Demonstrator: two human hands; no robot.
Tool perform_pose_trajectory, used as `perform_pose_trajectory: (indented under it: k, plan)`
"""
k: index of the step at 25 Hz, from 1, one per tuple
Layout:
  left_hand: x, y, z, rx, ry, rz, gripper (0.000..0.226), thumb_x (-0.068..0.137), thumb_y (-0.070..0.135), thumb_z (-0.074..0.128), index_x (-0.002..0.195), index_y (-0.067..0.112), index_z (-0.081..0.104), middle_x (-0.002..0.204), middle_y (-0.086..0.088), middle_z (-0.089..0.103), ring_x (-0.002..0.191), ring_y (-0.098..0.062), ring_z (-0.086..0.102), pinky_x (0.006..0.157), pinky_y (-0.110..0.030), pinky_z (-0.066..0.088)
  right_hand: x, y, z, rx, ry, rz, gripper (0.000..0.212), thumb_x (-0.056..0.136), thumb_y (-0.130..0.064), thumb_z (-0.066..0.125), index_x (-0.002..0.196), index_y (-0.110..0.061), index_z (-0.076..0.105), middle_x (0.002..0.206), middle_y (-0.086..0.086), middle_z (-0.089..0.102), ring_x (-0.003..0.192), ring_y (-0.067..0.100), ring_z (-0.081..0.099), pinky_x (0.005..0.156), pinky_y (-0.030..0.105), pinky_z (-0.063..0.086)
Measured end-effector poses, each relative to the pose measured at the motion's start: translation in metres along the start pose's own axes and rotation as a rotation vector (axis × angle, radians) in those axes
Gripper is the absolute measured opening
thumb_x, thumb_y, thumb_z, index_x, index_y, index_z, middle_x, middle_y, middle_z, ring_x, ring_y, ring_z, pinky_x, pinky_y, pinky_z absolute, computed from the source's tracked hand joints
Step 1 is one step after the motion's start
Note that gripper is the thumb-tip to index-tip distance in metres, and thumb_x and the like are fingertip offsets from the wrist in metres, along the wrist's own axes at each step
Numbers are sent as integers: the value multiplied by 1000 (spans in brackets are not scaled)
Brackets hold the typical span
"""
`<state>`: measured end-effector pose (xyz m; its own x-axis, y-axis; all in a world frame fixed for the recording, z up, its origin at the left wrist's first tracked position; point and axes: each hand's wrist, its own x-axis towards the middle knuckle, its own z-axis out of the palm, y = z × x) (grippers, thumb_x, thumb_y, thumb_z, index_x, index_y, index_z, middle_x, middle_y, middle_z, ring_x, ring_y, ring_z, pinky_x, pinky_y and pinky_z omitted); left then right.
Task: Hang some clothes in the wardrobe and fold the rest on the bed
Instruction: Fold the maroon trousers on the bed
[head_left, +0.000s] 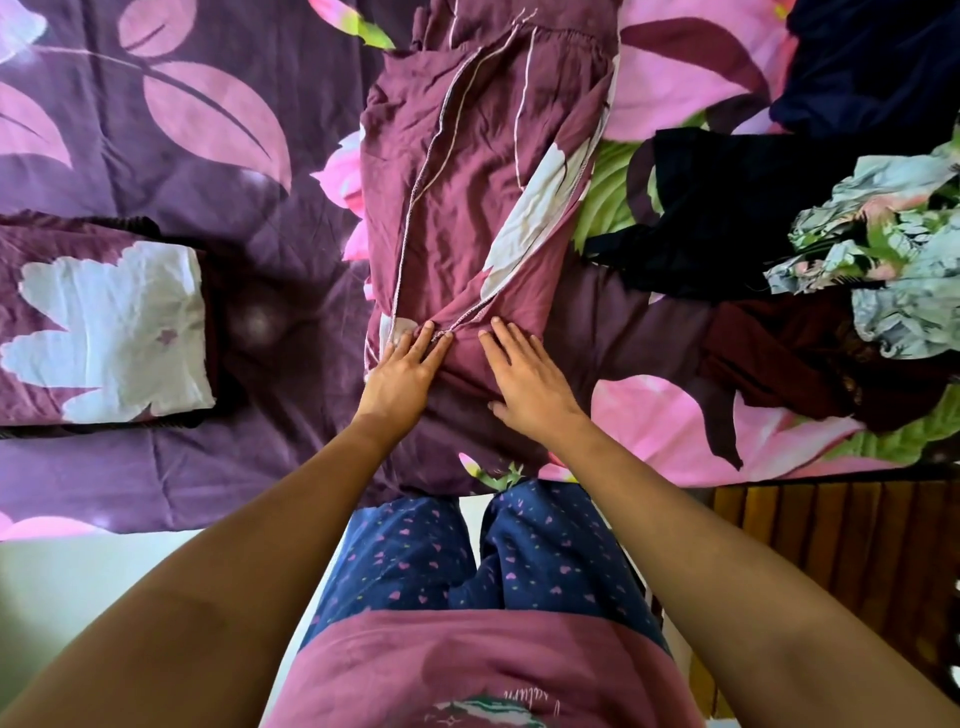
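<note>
- Head view: maroon garment lies lengthwise on bed, straight ahead of person, pale seams showing, prob. inside out.
- L hand lies flat on its near end, fingers straight & together, tips at a seam; pinches nothing.
- R hand is just beside it, also flat, fingers slightly spread, pressing cloth down. Looks like smoothing before a fold.
- Done: one folded piece w/ similar print sits on bed at left, well apart.
- Left: crumpled pile at right, incl. black, floral, dark red & navy items, none folded.
- Wardrobe not in view; can't tell if anything's hung. Judging by the pile, early-to-mid task.
</note>
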<state>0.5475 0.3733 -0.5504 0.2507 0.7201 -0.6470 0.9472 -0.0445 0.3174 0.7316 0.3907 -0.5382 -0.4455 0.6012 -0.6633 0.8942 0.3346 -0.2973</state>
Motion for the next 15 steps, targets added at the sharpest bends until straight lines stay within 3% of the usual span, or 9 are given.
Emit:
perform_pose_trajectory:
  k: [3, 6, 9, 15]
  plan:
    - [-2, -2, -6, -94, -7, -7, 72, 90, -9, 31, 151, 25, 13, 159, 0, 9, 145, -24, 11, 113, -39, 29, -1, -8, 8, -22, 89, 86, 96, 82, -26, 67, 151, -7, 3, 158, 19, 1, 146, 35, 5, 118, 46, 11]
    - [-4, -5, -9, -114, -7, 7, 73, 89, -9, 31, 151, 25, 14, 158, 0, 12, 145, -24, 14, 114, -38, 26, 4, -11, 9, -78, 94, 98, 74, 92, -7, 43, 151, -7, -2, 157, 23, -1, 145, 40, 3, 117, 49, 12]
    - [-5, -5, -6, -52, -2, -13, 76, 88, -9, 35, 151, 26, 9, 158, -3, 10, 145, -25, 13, 117, -39, 16, 9, -9, 2, -127, 26, 83, 61, 95, 0, 22, 150, -4, -4, 156, 25, -3, 144, 41, 2, 117, 47, 10]
    - [-13, 15, -10, -67, -59, -144, 75, 89, -10, 31, 151, 29, 12, 158, -1, 12, 139, -31, 26, 103, -54, 37, 3, 11, -24, 8, -242, -36, 57, 92, 9, 27, 147, -2, 26, 157, 18, 10, 143, 32, 20, 116, 41, 20]
